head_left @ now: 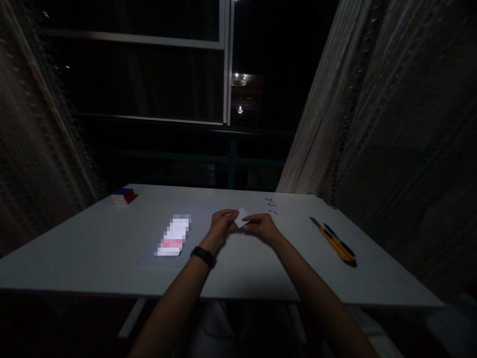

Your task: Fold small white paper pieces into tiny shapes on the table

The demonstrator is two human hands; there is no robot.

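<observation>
A small white piece of paper (241, 217), turned so a corner points up, is held just above the white table (249, 273). My left hand (220, 226) pinches its left side, and a dark band circles that wrist. From the other side, the thumb and fingers of my right hand (264, 226) close on the paper's right edge. Whether the paper is folded is too small and dim to tell. Left of my hands lies a lit phone (174, 236) with a blurred screen, on a pale sheet (147, 261).
A yellow utility knife (337, 246) and a black pen (338, 238) lie at the right. Several small dark marks or bits (272, 205) sit beyond my right hand. A blue, red and white block (124, 196) stands at the far left corner. Curtains (316, 109) flank a dark window.
</observation>
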